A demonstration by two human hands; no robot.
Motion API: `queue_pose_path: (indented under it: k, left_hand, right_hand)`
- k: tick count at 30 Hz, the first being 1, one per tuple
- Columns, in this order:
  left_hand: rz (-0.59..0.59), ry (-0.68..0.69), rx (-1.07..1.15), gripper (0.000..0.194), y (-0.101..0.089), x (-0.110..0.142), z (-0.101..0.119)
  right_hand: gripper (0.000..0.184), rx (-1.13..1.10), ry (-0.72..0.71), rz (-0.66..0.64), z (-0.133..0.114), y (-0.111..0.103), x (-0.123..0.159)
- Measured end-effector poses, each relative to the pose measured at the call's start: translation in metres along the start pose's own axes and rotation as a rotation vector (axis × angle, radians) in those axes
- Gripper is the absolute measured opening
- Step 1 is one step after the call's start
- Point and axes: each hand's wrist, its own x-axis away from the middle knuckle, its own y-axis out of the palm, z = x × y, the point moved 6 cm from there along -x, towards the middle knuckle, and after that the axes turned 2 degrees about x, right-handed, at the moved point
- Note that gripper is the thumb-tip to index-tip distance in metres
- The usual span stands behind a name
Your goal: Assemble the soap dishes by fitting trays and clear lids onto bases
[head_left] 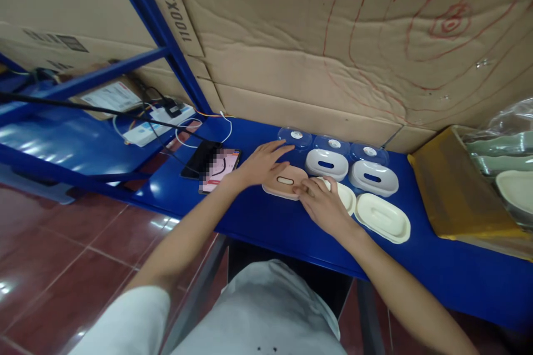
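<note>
Container (peach) (pixel 287 191) on tabletop (pixel 254 222).
L. hand (pixel 263 164): fingers spread; R. hand (pixel 322 199): fingers bent at rim, grip unclear; carton (pixel 437 183) w/ pale dishes (pixel 516 184).

Site: you work in what looks like a stockroom or small warehouse workshop. Evidence: blue metal rack frame (pixel 136 0) beside your blue bench (pixel 258 224), dimension-printed cardboard sheeting (pixel 283 72) behind, filled open carton (pixel 435 188) at right, power strip (pixel 144 133), red tiled floor (pixel 95 255).
</note>
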Motion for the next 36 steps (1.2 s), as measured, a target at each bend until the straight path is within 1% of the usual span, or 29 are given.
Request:
queue_pose_path:
  k: [2,3,5,7,9,11,13,16,18,21,24,27,30,33,36]
  left_hand:
    - [-0.047,-0.011,-0.014,0.061,0.005,-0.045,-0.018]
    - [-0.073,-0.023,-0.023,0.067,0.009,-0.064,-0.027]
    - [-0.123,-0.046,-0.039,0.08,0.016,-0.092,-0.045]
    - [-0.145,-0.077,-0.057,0.09,0.02,-0.107,-0.058]
    - [-0.16,-0.113,-0.079,0.098,0.021,-0.11,-0.066]
    - [-0.17,-0.142,-0.1,0.101,0.018,-0.105,-0.068]
    - [-0.157,-0.164,-0.113,0.097,0.011,-0.095,-0.064]
    - [-0.109,-0.167,-0.099,0.09,-0.004,-0.074,-0.048]
    - [-0.119,-0.114,-0.057,0.091,-0.01,-0.057,-0.033]
    - [-0.217,0.03,0.028,0.086,-0.008,-0.03,-0.01]
    - [-0.273,0.117,0.087,0.083,-0.003,-0.005,-0.001]
    - [-0.221,0.186,0.108,0.078,-0.001,0.012,0.0]
    - [-0.167,0.212,0.062,0.077,-0.001,0.022,-0.001]
    - [-0.162,0.23,-0.001,0.078,0.001,0.028,-0.001]
    - [-0.182,0.24,-0.038,0.085,0.002,0.032,0.001]
  right_hand:
    - [0.033,0.009,0.008,0.001,0.003,0.0,0.0]
    - [0.033,0.012,0.013,0.001,0.005,0.001,0.0]
    - [0.032,0.011,0.022,0.0,0.007,0.001,0.001]
    - [0.032,0.009,0.024,0.0,0.008,0.002,0.001]
    - [0.033,0.011,0.02,0.004,0.008,0.003,0.003]
    - [0.033,0.014,0.018,0.006,0.007,0.003,0.004]
    - [0.034,0.0,0.019,-0.001,0.006,0.004,0.005]
    - [0.038,-0.069,0.047,0.005,0.009,0.003,0.004]
    - [0.043,-0.137,0.106,0.058,0.015,-0.001,0.003]
    - [0.054,-0.219,0.219,0.16,0.028,-0.011,0.004]
    - [0.063,-0.249,0.241,0.171,0.033,-0.014,0.004]
    - [0.059,-0.254,0.216,0.124,0.03,-0.01,0.003]
    - [0.054,-0.24,0.2,0.083,0.026,-0.002,0.002]
    - [0.051,-0.248,0.173,0.061,0.023,0.003,0.003]
    - [0.05,-0.26,0.139,0.053,0.022,0.001,0.003]
